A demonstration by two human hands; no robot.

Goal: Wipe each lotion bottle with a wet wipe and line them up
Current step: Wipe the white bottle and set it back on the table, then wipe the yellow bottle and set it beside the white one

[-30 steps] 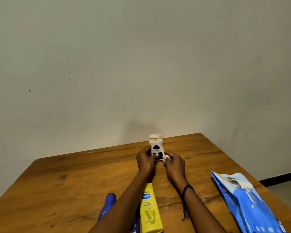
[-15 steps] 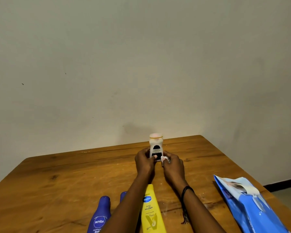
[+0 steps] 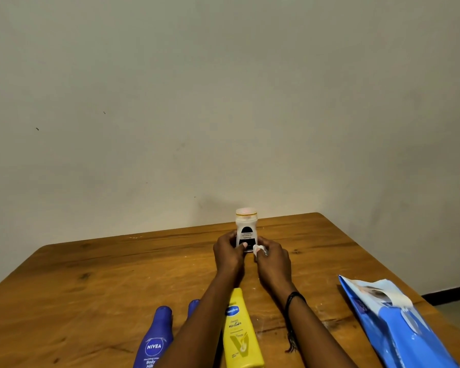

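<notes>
Head view: looks forward and down over a wooden table (image 3: 91,282) that meets a plain pale wall (image 3: 223,102).
White lotion bottle (image 3: 246,227): stands upright on the far middle of the table, near the wall edge. It has a pale cap with a thin gold band, and a black label faces the camera.
Left hand (image 3: 230,254): fingers are curled round the lower left side of the white lotion bottle, and the thumb tip lies on the front of the label.
Right hand (image 3: 272,257): fingers and thumb are bent and pinch a small bunched wet wipe (image 3: 258,249), held against the bottle's lower right side.
Wristband (image 3: 294,297): a black cord on the right wrist, with loose ends hanging down.
Vaseline bottle (image 3: 241,330): yellow, lying flat between the two forearms at the near edge, label up.
Nivea bottle (image 3: 154,341): dark blue, lying flat to the left of the left forearm, its rounded end pointing away.
Second blue bottle (image 3: 193,305): only its tip shows, just beside the Nivea bottle; the left forearm hides the rest.
Wet wipe pack (image 3: 398,325): blue, lying at the right near corner, well apart from the hands, with its white flap peeled up.
</notes>
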